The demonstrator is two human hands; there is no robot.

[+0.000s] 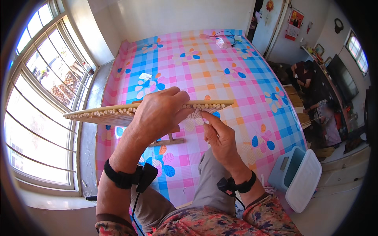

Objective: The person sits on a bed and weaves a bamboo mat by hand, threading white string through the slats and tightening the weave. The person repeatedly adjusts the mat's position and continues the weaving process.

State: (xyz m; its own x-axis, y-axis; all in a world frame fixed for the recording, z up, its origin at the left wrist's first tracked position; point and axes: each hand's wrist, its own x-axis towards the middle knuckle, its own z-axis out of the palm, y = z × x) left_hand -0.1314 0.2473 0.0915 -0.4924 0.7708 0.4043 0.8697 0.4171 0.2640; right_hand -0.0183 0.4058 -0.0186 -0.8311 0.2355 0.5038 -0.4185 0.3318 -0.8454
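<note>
**Stalk panel laid together; edge work seems under way**

In the head view, our stalk panel (104,114) is held up edge-on above the checked cloth (220,55), stretching from near the picture's centre out toward 9 o'clock. Our left hand (159,112) is closed around it, just off centre at 9 o'clock. At 4 o'clock, our right hand (220,139) has thumb and forefinger close together by the panel's near side, where fine pale strands (193,115) appear to fan out; we cannot tell whether the 2 fingertips pinch any.

As for progress, we judge the main body done: stalk ends sit in a close row beneath the long top strip. Finishing around those strands looks to be what remains, though the panel's far face is hidden, so we cannot say how much. A small wooden frame (169,142) rests at 7 o'clock, apart from both hands.
</note>
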